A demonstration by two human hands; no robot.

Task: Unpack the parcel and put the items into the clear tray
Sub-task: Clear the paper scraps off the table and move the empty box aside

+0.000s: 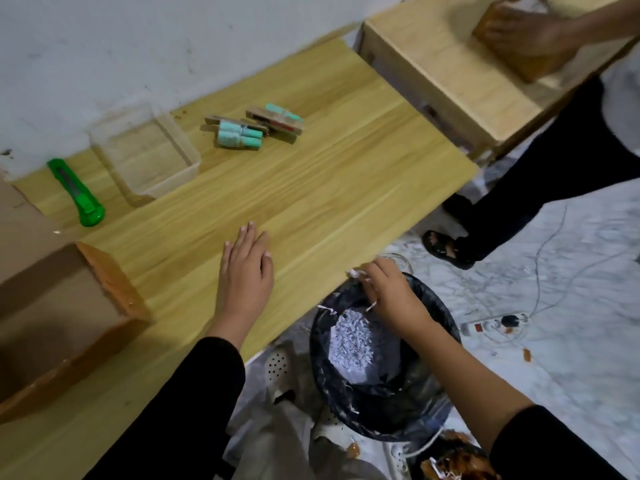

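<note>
Parcel [52, 306]: brown cardboard box, open at the top, at the left end of the surface [329, 202]. Its inside is in shadow, so I cannot tell whether anything remains in it.
Items [239, 131]: two small bundles of teal pieces bound to wooden clips. They lie on the surface just right of the tray, outside it and close together.
Clear tray [188, 161]: near the wall, between the knife and the items. Nothing is visible in it.
Left hand [244, 268]: flat on the surface, palm down, fingers straight and together, holding nothing.
Right hand [388, 289]: past the surface edge and above the bin, fingers curled and pinching paper shreds [353, 273].
Bin [440, 327]: black-lined, on the floor beside the surface. A heap of white shredded filler [351, 337] lies inside.
Knife [78, 194]: green utility knife, left of the tray, untouched.
Second person [554, 161]: upper right, with a hand on another brown box [540, 64] at a separate table [450, 64]; blurred.
Progress (judgement): the parcel is opened, the items are out and most of the filler is binned.
Remaining (judgement): drop the last shreds, then move both bundles into the tray. That final step is not yet started.
</note>
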